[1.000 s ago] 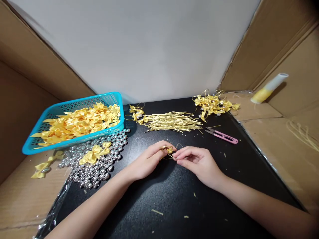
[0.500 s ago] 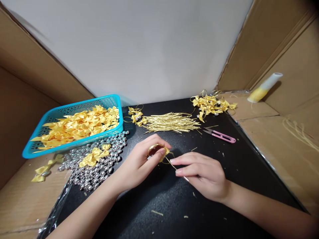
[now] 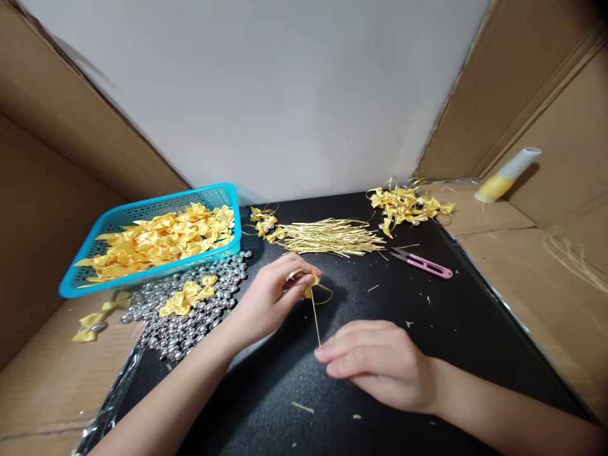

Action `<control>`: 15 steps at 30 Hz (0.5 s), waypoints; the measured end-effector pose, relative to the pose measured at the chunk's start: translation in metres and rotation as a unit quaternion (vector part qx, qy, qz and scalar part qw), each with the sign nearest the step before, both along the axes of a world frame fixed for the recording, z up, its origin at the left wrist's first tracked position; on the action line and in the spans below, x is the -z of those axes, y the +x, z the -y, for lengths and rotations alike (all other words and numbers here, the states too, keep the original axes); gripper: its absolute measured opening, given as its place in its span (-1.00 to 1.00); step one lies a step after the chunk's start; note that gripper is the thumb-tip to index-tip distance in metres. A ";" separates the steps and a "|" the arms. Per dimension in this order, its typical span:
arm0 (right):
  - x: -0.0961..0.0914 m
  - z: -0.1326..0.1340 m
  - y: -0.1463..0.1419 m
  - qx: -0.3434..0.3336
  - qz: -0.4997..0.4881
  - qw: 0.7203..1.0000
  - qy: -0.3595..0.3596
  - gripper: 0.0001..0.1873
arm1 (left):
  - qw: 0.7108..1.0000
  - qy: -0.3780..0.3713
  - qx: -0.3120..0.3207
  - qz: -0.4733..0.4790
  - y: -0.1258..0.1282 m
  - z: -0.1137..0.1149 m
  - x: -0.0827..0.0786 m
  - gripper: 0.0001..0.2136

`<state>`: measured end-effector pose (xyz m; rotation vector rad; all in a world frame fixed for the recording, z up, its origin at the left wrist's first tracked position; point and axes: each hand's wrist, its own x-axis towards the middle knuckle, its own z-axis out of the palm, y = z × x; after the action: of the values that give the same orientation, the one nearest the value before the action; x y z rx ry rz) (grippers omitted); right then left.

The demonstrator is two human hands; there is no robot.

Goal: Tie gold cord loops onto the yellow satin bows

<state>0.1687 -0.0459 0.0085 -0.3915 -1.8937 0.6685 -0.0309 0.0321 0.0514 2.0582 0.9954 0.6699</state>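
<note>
The left hand [image 3: 278, 297] is pinching a small yellow bow [image 3: 312, 282] above the counter [image 3: 285, 392]. Its gold cord [image 3: 315, 320] is running taut toward 6 o'clock into the right hand [image 3: 375, 367], whose fingers are pressed together, seemingly pinching the cord's end.

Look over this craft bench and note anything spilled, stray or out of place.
A few yellow bows lie outside the blue basket, on top of the silver beads, and other bows sit off the black mat on the cardboard. Short gold scraps litter the mat.
</note>
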 end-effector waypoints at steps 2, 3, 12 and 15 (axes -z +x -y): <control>-0.002 0.003 -0.004 -0.044 0.002 0.998 -0.037 -0.86 | 1.000 -0.018 -0.009 -0.001 -0.002 -0.006 0.005 -0.83; -0.005 0.005 -0.006 -0.063 0.002 0.996 -0.061 -0.85 | 0.999 -0.030 -0.014 0.000 -0.002 -0.008 0.007 -0.82; -0.024 0.022 -0.012 -0.221 0.137 0.930 -0.261 -0.70 | 0.996 -0.070 -0.054 0.022 -0.007 -0.024 0.025 -0.79; -0.021 0.027 -0.013 -0.252 0.140 0.914 -0.287 -0.63 | 0.996 -0.064 -0.058 0.032 -0.007 -0.026 0.031 -0.79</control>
<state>0.1553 -0.0728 0.0293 -0.3770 -2.0599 1.6077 -0.0384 0.0584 0.0208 1.8672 1.0982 0.7082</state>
